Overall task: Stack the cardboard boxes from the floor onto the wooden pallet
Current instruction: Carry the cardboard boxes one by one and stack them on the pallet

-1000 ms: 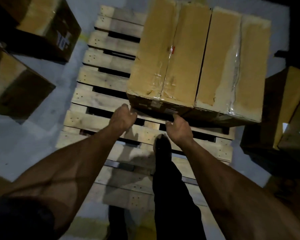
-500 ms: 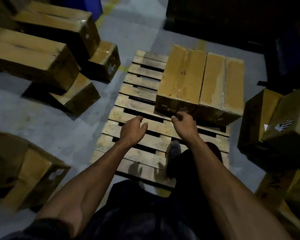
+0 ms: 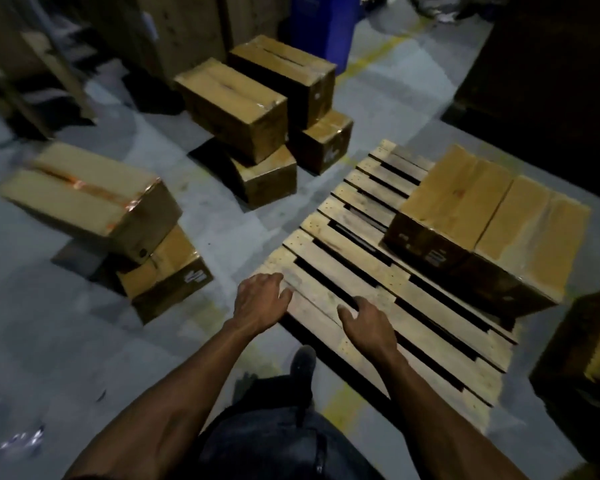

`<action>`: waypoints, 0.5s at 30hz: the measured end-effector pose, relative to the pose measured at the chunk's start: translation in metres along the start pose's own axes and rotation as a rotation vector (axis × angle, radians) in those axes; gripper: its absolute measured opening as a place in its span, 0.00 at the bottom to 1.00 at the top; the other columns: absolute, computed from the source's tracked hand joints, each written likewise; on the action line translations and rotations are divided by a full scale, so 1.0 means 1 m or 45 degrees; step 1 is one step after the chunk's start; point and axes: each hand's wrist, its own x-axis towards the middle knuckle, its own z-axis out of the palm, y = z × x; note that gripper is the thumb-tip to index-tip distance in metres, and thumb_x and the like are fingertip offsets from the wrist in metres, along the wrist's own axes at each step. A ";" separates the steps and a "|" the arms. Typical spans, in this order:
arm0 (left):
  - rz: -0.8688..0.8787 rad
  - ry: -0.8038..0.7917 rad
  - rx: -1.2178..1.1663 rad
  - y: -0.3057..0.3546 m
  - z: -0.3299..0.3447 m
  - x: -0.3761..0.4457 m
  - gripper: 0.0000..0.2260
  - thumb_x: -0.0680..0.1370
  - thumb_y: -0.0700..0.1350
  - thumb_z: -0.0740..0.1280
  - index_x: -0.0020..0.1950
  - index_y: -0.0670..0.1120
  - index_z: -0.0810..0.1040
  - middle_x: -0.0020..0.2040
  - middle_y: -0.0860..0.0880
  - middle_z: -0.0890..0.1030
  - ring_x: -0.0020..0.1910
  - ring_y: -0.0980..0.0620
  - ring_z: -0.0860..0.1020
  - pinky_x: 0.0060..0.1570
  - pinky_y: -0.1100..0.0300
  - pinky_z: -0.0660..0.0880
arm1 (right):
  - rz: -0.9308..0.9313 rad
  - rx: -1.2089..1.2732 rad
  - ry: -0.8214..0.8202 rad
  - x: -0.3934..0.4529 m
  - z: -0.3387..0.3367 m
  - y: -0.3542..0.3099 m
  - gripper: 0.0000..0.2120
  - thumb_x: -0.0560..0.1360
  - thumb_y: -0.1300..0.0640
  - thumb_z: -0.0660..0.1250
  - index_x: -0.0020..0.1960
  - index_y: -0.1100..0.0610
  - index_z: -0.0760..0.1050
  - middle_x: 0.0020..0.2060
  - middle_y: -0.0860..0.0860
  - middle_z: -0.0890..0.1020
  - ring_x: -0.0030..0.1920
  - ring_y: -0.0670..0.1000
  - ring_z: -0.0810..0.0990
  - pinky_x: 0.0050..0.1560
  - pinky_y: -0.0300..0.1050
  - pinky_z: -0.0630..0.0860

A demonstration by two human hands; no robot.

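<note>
Fingers (image 3: 284,294) seemingly above pallet (image 3: 361,271)

The near and left slats of the wooden pallet (image 3: 354,271) lie bare, open to a hand from above. Two boxes (image 3: 492,216) fill its far right part. A strip of grey floor (image 3: 229,230) runs between the pallet and the floor stacks (image 3: 257,109), (image 3: 118,220) on the left.

Two brown cardboard boxes (image 3: 482,233) sit on the slatted wooden pallet (image 3: 361,306) beyond the right fingers (image 3: 352,311); stacked cardboard boxes (image 3: 257,109) lie beyond the left fingers (image 3: 274,289).
</note>
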 end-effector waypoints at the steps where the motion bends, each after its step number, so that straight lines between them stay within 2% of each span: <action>1: -0.036 -0.010 0.002 -0.011 0.004 -0.015 0.20 0.82 0.56 0.58 0.66 0.45 0.77 0.64 0.42 0.80 0.64 0.41 0.76 0.61 0.52 0.70 | -0.017 -0.028 -0.034 -0.009 0.009 0.001 0.31 0.78 0.38 0.59 0.75 0.55 0.67 0.69 0.56 0.74 0.68 0.60 0.72 0.65 0.54 0.72; 8: -0.322 -0.041 -0.081 -0.090 0.004 -0.131 0.25 0.84 0.58 0.55 0.76 0.45 0.69 0.73 0.42 0.72 0.72 0.42 0.70 0.69 0.52 0.66 | -0.198 -0.243 -0.189 -0.086 0.062 -0.038 0.30 0.79 0.39 0.59 0.74 0.56 0.67 0.67 0.58 0.76 0.66 0.60 0.74 0.62 0.51 0.73; 13: -0.435 0.031 -0.155 -0.151 -0.011 -0.162 0.24 0.84 0.57 0.56 0.75 0.45 0.70 0.72 0.42 0.73 0.71 0.42 0.71 0.69 0.52 0.67 | -0.295 -0.307 -0.236 -0.104 0.102 -0.095 0.31 0.79 0.38 0.59 0.74 0.57 0.67 0.68 0.58 0.76 0.67 0.60 0.74 0.63 0.52 0.72; 15: -0.468 0.046 -0.197 -0.183 -0.022 -0.164 0.24 0.84 0.56 0.56 0.76 0.45 0.69 0.73 0.43 0.73 0.71 0.42 0.70 0.70 0.53 0.66 | -0.320 -0.341 -0.269 -0.102 0.125 -0.122 0.32 0.77 0.35 0.57 0.72 0.56 0.69 0.65 0.58 0.78 0.63 0.60 0.77 0.60 0.53 0.75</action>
